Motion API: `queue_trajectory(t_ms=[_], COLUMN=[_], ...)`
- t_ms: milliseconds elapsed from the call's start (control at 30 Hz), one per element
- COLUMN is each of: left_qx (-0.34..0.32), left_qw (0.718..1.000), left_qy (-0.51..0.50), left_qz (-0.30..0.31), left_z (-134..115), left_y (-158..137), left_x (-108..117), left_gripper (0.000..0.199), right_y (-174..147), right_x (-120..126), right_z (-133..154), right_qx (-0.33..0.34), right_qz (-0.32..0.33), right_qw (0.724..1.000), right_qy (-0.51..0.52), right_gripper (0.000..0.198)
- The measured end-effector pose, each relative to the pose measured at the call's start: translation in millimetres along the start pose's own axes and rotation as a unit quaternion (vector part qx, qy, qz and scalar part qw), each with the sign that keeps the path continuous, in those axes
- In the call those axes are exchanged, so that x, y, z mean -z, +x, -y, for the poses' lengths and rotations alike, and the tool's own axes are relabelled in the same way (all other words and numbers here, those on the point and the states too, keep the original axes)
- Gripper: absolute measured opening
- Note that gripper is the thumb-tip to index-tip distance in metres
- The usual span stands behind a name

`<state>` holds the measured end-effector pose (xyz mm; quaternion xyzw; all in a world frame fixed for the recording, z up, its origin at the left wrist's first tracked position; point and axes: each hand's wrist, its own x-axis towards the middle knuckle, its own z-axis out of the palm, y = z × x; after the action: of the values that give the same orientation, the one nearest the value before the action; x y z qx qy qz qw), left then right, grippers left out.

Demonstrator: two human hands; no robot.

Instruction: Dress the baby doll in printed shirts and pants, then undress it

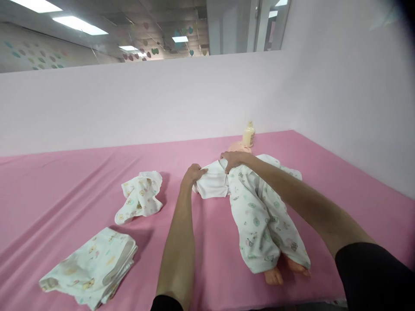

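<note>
Hiding part of the doll (pixel 254 211), stretched away, feet (pixel 273 276) nearest, the right hand (pixel 233 160) has an unclear grip; the left hand (pixel 193 173) pinches cloth (pixel 212 185).

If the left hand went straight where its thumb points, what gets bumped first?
The left hand would first meet the white cloth garment it touches, then perhaps the right hand; depth is unclear.

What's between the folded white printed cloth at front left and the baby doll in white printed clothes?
In the head view, the person's bare left forearm reaches between the folded cloth and the doll, with pink fabric sheet showing on either side.
</note>
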<state>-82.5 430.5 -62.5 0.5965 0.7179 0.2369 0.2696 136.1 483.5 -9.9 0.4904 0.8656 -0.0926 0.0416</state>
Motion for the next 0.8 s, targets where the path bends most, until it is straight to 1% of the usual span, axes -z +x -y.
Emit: queue_trajectory(t_ms=[100,233,333,433,567,633,733,800], left_qx=[0.027,0.055,0.057,0.059,0.085,0.092,0.088,0.079], left_qw=[1.0,0.998,0.997,0.993,0.984,0.979,0.975,0.971], left_qy=[-0.004,-0.021,-0.049,-0.095,-0.15,-0.171,-0.198,-0.219], left_qz=[0.002,-0.001,-0.021,-0.028,-0.043,-0.055,-0.059,-0.056], left_z=[12,20,17,9,3,4,5,5], left_y=[1,0,-2,-3,-3,-1,0,0], left_x=[0,-2,-5,-10,-18,-21,-22,-21], left_gripper=[0.025,0.023,0.021,0.02,0.02,0.019,0.018,0.017], right_y=[-3,-11,-15,-15,-9,-7,-4,-1], right_x=[2,7,7,4,-1,-3,-10,-16], right_z=[-13,-31,-34,-31,-27,-23,-11,2], right_qx=[0.001,0.018,0.02,0.017,0.004,0.008,0.049,0.085], right_qz=[-0.001,-0.035,-0.055,-0.06,-0.053,-0.056,-0.077,-0.089], right_qw=[1.0,0.999,0.997,0.997,0.999,0.998,0.989,0.979], right_qy=[0.011,0.032,0.05,0.04,0.007,-0.034,-0.117,-0.161], right_gripper=[0.078,0.065,0.062,0.061,0.063,0.062,0.056,0.049])
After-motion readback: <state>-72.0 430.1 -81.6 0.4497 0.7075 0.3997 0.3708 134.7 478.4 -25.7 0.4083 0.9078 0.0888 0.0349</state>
